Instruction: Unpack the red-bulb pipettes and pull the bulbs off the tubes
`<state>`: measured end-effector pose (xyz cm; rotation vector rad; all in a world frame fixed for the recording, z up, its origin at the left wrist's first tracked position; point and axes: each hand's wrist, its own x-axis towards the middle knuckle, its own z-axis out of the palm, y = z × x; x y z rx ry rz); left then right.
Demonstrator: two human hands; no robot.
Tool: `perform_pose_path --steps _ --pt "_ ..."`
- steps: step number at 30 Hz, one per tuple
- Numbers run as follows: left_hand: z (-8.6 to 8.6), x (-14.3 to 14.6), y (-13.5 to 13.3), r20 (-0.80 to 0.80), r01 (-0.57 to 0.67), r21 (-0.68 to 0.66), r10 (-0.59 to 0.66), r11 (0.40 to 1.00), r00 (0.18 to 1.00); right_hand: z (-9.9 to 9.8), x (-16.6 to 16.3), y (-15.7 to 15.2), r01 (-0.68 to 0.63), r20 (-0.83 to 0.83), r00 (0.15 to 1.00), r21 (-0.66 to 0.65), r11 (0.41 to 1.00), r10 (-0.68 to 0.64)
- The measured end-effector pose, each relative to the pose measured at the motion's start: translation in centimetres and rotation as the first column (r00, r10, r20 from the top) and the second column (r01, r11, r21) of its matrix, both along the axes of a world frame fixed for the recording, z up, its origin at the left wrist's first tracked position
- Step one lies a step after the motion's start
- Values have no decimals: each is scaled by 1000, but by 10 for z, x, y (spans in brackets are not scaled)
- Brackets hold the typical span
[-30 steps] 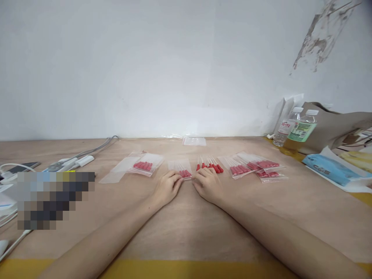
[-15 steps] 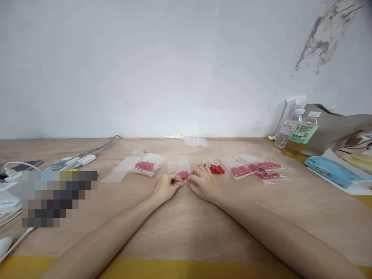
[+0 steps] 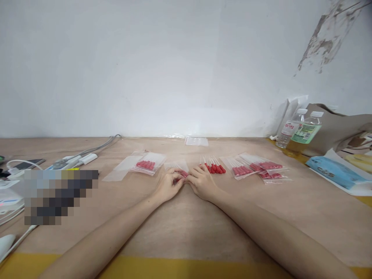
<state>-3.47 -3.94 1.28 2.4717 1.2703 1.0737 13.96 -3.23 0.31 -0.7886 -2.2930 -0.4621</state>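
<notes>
Between my hands lies a small clear zip bag [image 3: 181,166] with red-tipped white sticks inside. My left hand [image 3: 170,185] pinches its near edge from the left. From the right, my right hand [image 3: 202,183] pinches the same edge, its fingers close against the left fingertips. The fingers partly cover the bag and its red tips. Just past my right hand, loose red-tipped sticks [image 3: 215,168] lie in a row on the table, their white ends pointing to the wall. A filled bag [image 3: 147,164] rests to the left, over flat clear bags [image 3: 119,170].
More filled bags [image 3: 242,169] overlap on the right. A stack of flat bags [image 3: 197,142] lies by the wall. Two bottles [image 3: 305,131], a grey bag [image 3: 334,128] and a blue tissue pack [image 3: 334,170] stand at far right. Cables and a power strip [image 3: 68,162] occupy the left.
Both hands stay on the bag's near edge. The left fingers have curled further over the bag, covering more of its red tips, and the bag has tilted a little.
</notes>
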Motion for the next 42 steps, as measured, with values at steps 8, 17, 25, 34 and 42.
perform_pose_path --steps 8,17,25,34,42 --pt "-2 4 -2 33 -63 -1 63 998 997 2 -7 2 -48 117 992 -6 999 49" --pt "-2 -22 11 161 -16 -111 34 994 986 8 25 -10 -323 -151 946 -420 848 286" --pt "20 -30 -18 -64 306 -254 -332 918 941 4 27 -10 -95 -234 972 -320 943 19" --pt "16 -29 -16 -105 290 -247 -323 924 940 11 14 -17 -251 -354 935 -610 752 25" --pt "11 -31 -10 -111 275 -231 -306 933 946 5 23 -7 -322 -361 932 -759 565 46"
